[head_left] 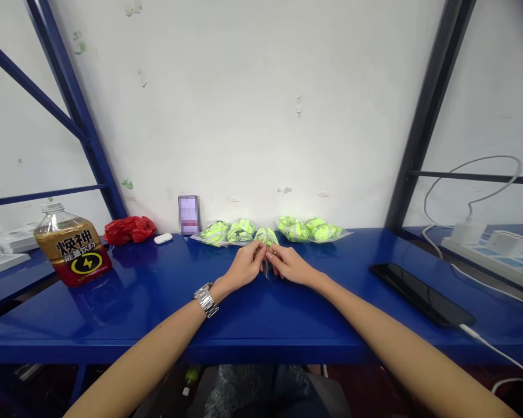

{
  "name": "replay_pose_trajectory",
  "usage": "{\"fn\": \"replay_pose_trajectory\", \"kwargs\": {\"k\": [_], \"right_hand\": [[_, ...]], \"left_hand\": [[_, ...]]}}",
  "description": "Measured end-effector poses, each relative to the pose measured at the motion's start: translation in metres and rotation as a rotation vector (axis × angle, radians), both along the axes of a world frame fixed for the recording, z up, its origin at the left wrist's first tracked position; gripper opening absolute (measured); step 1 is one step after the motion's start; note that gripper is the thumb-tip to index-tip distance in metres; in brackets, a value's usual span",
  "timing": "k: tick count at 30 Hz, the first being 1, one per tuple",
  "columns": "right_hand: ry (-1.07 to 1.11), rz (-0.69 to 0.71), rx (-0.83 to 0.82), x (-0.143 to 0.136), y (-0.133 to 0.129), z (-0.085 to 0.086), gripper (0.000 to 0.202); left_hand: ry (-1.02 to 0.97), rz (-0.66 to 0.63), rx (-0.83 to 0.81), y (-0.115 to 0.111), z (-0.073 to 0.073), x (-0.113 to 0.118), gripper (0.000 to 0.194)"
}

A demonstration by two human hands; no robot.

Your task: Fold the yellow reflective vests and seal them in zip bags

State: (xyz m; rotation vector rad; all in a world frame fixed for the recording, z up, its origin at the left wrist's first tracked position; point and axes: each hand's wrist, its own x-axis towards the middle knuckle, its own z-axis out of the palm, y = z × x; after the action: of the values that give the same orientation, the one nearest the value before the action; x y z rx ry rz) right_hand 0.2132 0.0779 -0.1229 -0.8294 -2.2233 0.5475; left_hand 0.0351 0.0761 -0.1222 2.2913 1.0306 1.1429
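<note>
Clear bag [265,235] at mid-frame, just below centre, pinched between my two hands.
My left hand [249,260] and right hand [288,264] meet, fingertips clamped on its near edge; that edge, marked by a thin red line, runs nearly upright in the frame and faces me. Full long axis: cannot tell, fingers cover much. Film transparent, creased; bright yellow-green contents show beyond my fingertips, toward the wall [261,116].
</note>
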Motion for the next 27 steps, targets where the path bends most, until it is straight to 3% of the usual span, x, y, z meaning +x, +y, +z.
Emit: {"fn": "replay_pose_trajectory", "kwargs": {"k": [6, 14, 21, 27], "right_hand": [[-0.166, -0.202, 0.225, -0.0023, 0.0001, 0.0032, 0.017], [-0.192, -0.42, 0.283, -0.0054, -0.0003, 0.0045, 0.02], [-0.087, -0.171, 0.277, 0.0021, 0.0, 0.0069, 0.023], [-0.111, -0.147, 0.268, 0.0009, 0.0003, 0.0057, 0.022]], "left_hand": [[0.106, 0.103, 0.151, -0.0045, 0.0006, 0.0034, 0.007], [0.19, 0.243, 0.199, -0.0021, -0.0015, -0.0002, 0.01], [0.183, 0.198, 0.165, -0.0075, 0.001, 0.0018, 0.013], [0.276, 0.134, 0.166, -0.0036, 0.0008, 0.0019, 0.019]]}}
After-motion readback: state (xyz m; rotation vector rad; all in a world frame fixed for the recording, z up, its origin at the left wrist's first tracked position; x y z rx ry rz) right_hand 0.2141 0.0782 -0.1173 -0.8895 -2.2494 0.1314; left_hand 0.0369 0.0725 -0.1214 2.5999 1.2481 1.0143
